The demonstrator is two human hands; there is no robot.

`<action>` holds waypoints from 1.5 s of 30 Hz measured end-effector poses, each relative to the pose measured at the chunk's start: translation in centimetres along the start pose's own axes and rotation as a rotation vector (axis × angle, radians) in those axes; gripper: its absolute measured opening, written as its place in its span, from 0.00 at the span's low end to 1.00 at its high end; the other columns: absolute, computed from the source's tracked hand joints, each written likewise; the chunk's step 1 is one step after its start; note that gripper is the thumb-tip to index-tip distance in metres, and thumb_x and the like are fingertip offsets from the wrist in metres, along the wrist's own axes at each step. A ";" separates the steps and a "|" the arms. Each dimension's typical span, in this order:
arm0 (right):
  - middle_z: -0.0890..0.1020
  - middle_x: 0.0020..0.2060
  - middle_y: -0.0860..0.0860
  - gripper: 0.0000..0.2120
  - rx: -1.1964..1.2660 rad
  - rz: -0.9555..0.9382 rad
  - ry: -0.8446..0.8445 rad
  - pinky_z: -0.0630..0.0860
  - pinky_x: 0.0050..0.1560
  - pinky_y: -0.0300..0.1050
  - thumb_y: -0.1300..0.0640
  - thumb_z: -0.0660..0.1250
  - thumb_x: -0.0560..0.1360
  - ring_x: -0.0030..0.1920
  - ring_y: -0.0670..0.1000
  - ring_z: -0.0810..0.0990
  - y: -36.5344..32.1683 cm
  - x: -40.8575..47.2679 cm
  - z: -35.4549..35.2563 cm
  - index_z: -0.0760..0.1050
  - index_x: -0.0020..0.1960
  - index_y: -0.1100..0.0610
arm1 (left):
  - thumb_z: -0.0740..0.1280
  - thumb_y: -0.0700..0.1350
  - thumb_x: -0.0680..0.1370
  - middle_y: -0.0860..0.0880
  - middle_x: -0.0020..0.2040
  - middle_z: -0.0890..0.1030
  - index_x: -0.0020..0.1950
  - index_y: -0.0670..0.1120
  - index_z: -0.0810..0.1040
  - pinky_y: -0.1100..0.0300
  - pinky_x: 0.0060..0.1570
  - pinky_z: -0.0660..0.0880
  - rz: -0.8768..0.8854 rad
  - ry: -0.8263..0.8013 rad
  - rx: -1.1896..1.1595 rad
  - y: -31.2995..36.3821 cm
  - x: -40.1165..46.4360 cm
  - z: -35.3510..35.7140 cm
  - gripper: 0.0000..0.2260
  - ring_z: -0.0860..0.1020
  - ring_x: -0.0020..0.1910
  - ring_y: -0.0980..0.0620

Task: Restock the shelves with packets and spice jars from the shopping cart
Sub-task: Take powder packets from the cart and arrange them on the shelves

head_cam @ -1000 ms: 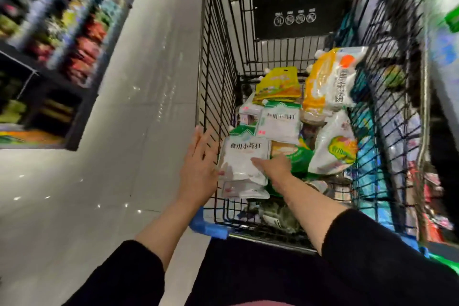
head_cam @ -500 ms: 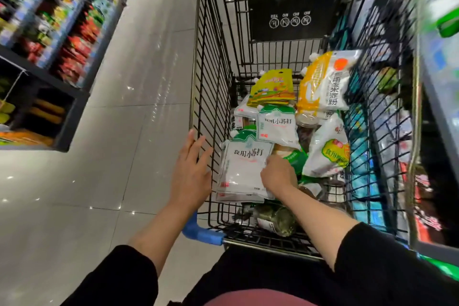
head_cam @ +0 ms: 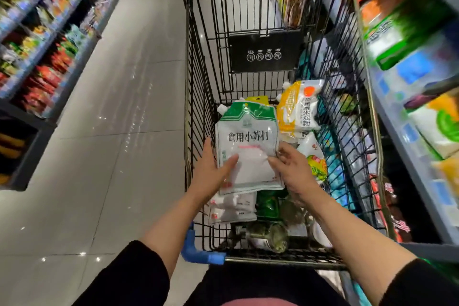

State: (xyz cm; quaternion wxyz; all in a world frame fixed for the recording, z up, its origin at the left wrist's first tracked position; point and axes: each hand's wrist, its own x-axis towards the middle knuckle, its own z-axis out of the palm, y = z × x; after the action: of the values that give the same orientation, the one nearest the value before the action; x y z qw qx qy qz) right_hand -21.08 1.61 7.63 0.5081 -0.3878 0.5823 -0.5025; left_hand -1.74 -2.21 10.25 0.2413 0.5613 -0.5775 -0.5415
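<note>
Packet (head_cam: 247, 149), white with a green top, is now lifted clear of the heap in the shopping cart (head_cam: 198, 97), where half a second ago it still lay among the other packets. I have my left hand (head_cam: 211, 171) gripping its left edge, thumb across the front, and my right hand (head_cam: 289, 169) pinching its right edge. To my mind the pick is done; carrying it to the shelves (head_cam: 407, 97) at the cart's right side comes next.

Black long sleeves (head_cam: 129, 278) pushed up forearms, black top w/ pink hem.
</note>
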 end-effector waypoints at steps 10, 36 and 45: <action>0.79 0.53 0.57 0.11 -0.493 0.287 0.188 0.69 0.51 0.44 0.58 0.65 0.77 0.55 0.57 0.76 5.2 6.5 -0.8 0.77 0.55 0.63 | 0.66 0.39 0.79 0.49 0.56 0.80 0.62 0.55 0.69 0.51 0.42 0.78 -0.262 0.228 -0.195 -2.6 4.0 1.5 0.17 0.80 0.51 0.49; 0.74 0.40 0.53 0.08 -0.496 0.214 0.346 0.60 0.37 0.44 0.70 0.59 0.74 0.41 0.53 0.70 7.7 9.5 -2.3 0.71 0.46 0.58 | 0.64 0.41 0.81 0.48 0.58 0.79 0.59 0.52 0.71 0.47 0.46 0.79 -0.385 0.384 -0.158 -4.6 5.4 2.4 0.10 0.78 0.55 0.44; 0.77 0.41 0.47 0.10 -0.004 -0.026 0.135 0.71 0.41 0.32 0.75 0.64 0.72 0.42 0.43 0.77 0.9 3.5 -4.3 0.72 0.47 0.62 | 0.57 0.51 0.83 0.48 0.62 0.78 0.67 0.54 0.70 0.47 0.42 0.80 -0.346 0.247 -0.220 -1.7 4.6 3.7 0.13 0.79 0.57 0.42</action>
State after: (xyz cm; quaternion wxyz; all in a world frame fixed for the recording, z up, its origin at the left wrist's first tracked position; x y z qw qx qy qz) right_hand -25.87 -0.81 5.94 0.4604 -0.3615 0.6110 -0.5329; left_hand -5.54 -4.71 6.13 0.2735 0.6840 -0.3763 -0.5619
